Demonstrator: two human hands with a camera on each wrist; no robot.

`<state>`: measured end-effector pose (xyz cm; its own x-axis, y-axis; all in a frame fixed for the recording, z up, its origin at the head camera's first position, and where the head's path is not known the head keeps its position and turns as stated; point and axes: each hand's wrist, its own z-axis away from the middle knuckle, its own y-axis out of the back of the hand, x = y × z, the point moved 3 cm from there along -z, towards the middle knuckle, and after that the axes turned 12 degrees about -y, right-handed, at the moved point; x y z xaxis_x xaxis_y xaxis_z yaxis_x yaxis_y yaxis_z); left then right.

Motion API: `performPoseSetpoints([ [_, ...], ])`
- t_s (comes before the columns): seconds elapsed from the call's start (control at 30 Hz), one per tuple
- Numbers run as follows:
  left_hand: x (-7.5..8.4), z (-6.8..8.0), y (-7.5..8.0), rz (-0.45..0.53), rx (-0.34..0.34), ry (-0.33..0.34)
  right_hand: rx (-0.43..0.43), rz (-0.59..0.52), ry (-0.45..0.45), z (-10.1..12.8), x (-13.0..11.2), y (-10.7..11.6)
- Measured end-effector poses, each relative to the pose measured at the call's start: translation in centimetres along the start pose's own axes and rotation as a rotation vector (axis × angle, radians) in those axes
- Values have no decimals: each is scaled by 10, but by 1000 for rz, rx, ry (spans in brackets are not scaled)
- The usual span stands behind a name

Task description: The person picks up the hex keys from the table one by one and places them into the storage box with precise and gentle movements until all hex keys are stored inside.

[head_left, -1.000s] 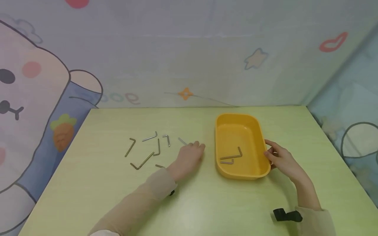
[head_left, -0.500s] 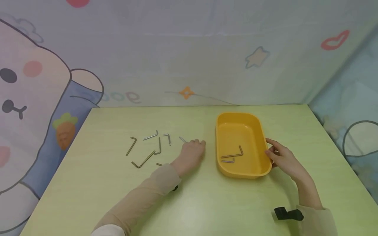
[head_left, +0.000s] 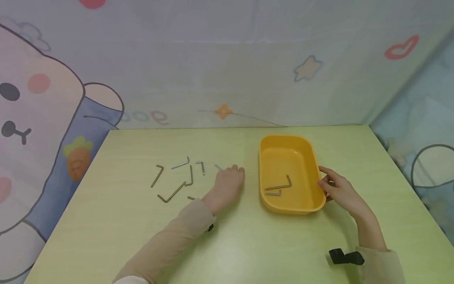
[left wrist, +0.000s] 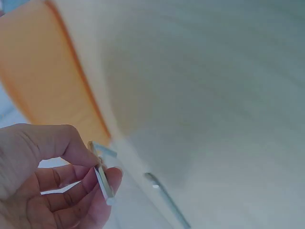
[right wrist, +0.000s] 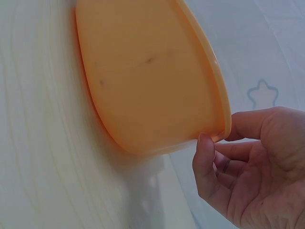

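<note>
In the left wrist view my left hand [left wrist: 62,176] pinches a small silver L-shaped hex key [left wrist: 105,183] between thumb and fingers. The head view shows that left hand [head_left: 227,187] from behind, left of the yellow tray [head_left: 289,159], and the held key is hidden there. My right hand [head_left: 340,193] grips the tray's right rim, its thumb on the near side in the right wrist view. Inside the tray lie a long bronze hex key [head_left: 278,187] and a shorter silver hex key [head_left: 273,194].
Several loose hex keys lie left of my left hand, among them a bronze one [head_left: 157,176] and a silver one [head_left: 180,163]. Another silver key [head_left: 218,167] shows partly behind the hand. A printed cloth [head_left: 198,59] hangs behind the table [head_left: 248,248].
My left hand has shifted very slightly up and to the left in the head view. The right hand and the tray stay where they were.
</note>
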<state>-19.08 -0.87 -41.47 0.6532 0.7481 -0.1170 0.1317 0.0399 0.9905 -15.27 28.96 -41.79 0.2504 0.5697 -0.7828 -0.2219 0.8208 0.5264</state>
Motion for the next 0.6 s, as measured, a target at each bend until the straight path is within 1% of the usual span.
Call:
performPoseSetpoints([
  [0.2,0,-2,16,75,33,28,-2,1,4,-1,0,0],
  [0.33,1,-3,27,168,65,43,-9,5,10,-2,-1,-2],
  [0.4,4,-5,33,232,97,30,-12,7,12,-2,-1,-2],
  [0.5,9,-10,42,327,148,-11,-10,2,14,-2,-1,-1],
  [0.6,16,-17,50,392,168,-54,-2,-2,12,0,0,0],
])
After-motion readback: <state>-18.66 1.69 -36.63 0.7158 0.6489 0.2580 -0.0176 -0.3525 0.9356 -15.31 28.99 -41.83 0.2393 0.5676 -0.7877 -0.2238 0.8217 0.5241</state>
